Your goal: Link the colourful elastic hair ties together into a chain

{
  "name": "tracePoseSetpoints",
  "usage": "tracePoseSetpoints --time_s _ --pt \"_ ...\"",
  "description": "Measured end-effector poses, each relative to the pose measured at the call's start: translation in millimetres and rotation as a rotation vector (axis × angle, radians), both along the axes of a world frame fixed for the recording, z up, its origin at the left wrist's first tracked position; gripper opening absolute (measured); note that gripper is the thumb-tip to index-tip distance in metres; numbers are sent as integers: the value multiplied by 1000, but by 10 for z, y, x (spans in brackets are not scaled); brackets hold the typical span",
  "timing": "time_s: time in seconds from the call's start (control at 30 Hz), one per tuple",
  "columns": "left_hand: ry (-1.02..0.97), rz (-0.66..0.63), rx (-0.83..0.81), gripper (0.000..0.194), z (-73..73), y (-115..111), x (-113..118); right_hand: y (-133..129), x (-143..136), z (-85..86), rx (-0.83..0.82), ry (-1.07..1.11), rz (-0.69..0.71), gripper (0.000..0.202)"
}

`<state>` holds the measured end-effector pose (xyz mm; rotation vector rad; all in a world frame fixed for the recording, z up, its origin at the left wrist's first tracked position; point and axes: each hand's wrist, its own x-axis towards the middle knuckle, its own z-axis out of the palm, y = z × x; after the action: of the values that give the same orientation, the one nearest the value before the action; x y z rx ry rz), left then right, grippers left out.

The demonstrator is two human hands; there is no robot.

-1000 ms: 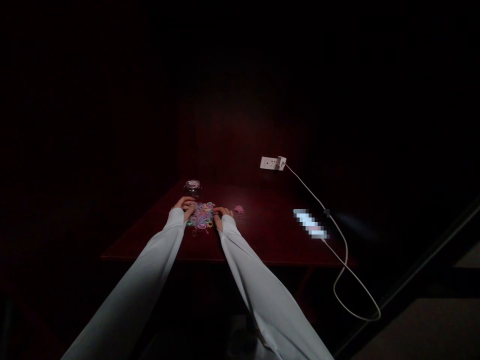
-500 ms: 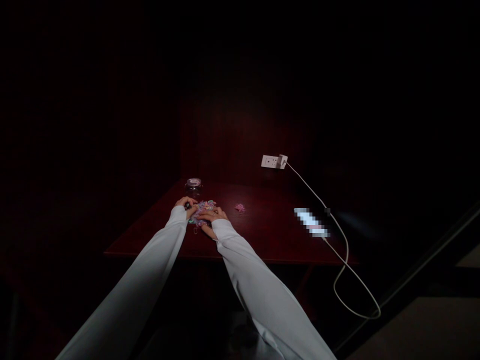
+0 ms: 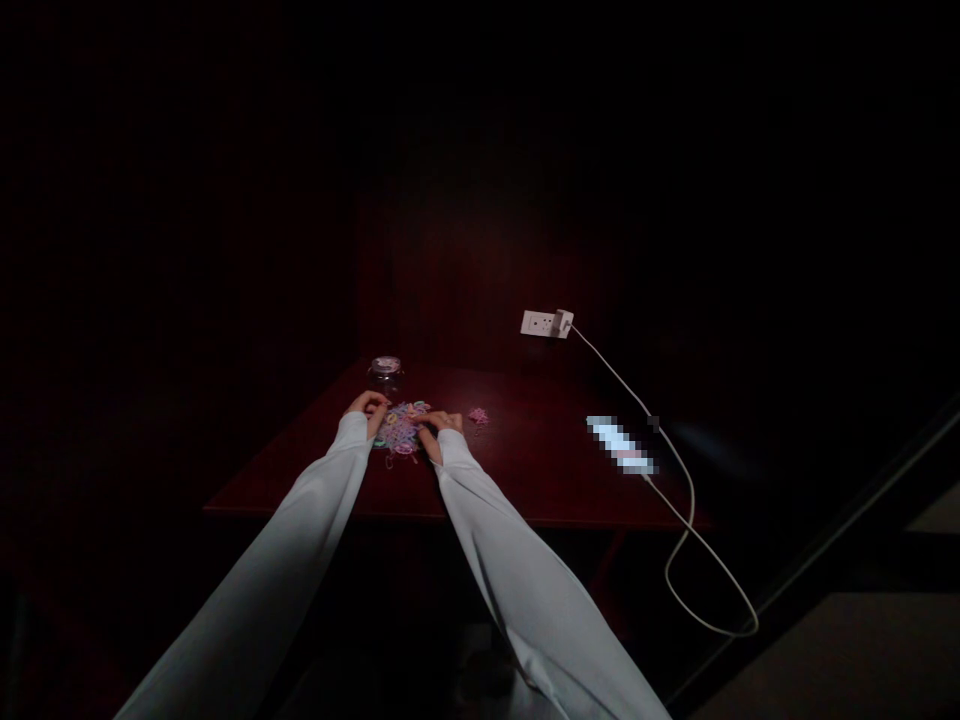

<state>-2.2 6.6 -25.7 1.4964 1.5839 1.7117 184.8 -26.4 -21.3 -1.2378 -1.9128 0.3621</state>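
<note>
A spread pile of small pastel loops (image 3: 401, 430), which look like little rubber bands, lies on the dark red table between my hands. At the pile's upper left edge, my left hand (image 3: 365, 407) has its fingers bent and their tips close to the thumb; anything between them is too small to make out. On the right edge rests my right hand (image 3: 444, 424), fingers stretched over the loops and thumb apart from them. A smaller heap of pink loops (image 3: 478, 415) sits just right of my right hand.
A clear lidded jar (image 3: 386, 372) stands behind the pile. To the right lies a lit, blurred phone (image 3: 621, 445). Its white cable (image 3: 691, 490) loops past the table edge and up to a charger (image 3: 562, 323) in the wall socket (image 3: 536, 323). The table's front edge (image 3: 300, 513) is near my forearms.
My hands have drawn apart, the right one shifting right and slightly up, the left a little left. More of the loop pile between them shows now.
</note>
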Motion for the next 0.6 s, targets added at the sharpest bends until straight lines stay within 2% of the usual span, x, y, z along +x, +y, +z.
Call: tracePoseSetpoints --time_s 0.1,0.2,0.43,0.6 --pt "-29 2 8 17 1 -5 46 1 -6 -15 -3 -19 -35 29" --pt "22 -55 24 20 -15 6 54 -14 -19 -40 34 -55 1 32" --pt "159 -142 -55 28 -118 179 -102 52 -50 -76 -31 -87 51 32" --pt "208 -82 -17 23 -219 200 -101 65 -64 -72 -49 -96 -14 34"
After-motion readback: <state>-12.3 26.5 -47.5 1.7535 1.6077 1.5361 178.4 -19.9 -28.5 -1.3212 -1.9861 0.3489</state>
